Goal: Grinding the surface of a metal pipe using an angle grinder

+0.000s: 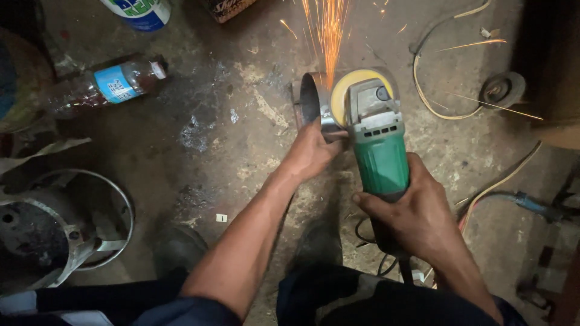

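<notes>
My right hand grips the green body of an angle grinder. Its yellow disc touches the rim of a short metal ring standing on the concrete floor, and orange sparks fly away from the contact point toward the top of the view. My left hand holds the near side of the ring and steadies it. The grinder's black cord trails down between my knees.
A plastic bottle lies on its side at upper left. A round metal frame sits at lower left. Pale cables loop on the floor at right, beside a small wheel and a blue-ended hose.
</notes>
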